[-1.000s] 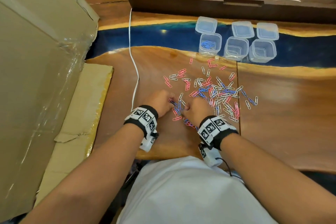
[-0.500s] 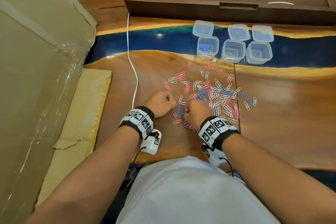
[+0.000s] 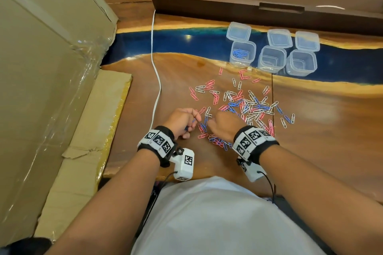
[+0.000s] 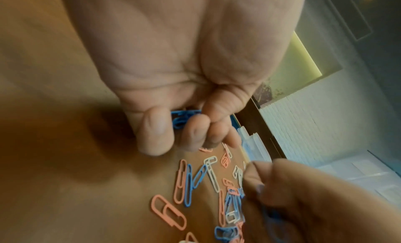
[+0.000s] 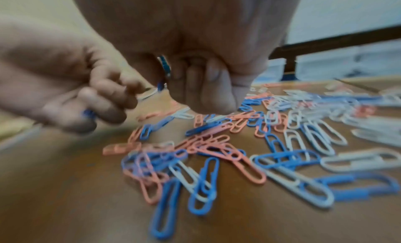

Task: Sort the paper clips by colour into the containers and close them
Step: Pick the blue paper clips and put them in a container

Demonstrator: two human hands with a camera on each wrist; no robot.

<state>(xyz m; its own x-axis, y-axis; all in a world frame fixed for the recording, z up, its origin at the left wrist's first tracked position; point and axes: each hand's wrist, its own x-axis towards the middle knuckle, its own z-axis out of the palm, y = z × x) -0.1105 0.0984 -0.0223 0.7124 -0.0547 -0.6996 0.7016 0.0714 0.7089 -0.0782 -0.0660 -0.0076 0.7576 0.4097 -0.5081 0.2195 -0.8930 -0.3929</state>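
Observation:
Pink, blue and white paper clips (image 3: 246, 105) lie scattered on the wooden table (image 3: 321, 122). My left hand (image 3: 183, 119) is curled at the pile's near left edge and holds blue clips (image 4: 182, 118) in its fist. My right hand (image 3: 224, 124) sits beside it over the pile, fingers curled round blue clips (image 5: 166, 67). Three clear open containers stand at the back: the left container (image 3: 242, 53) holds blue clips, the middle container (image 3: 272, 59) and the right container (image 3: 301, 63) look empty. Their three lids (image 3: 279, 37) lie just behind them.
A large cardboard box (image 3: 41, 68) wrapped in film fills the left side, with flat cardboard (image 3: 89, 130) beside it. A white cable (image 3: 156, 72) runs down the table left of the clips. A dark wooden ledge (image 3: 259, 10) runs behind the containers.
Both hands have stayed at the pile's near edge, shifting slightly as their fingers gathered blue clips. The head view has tilted a little.

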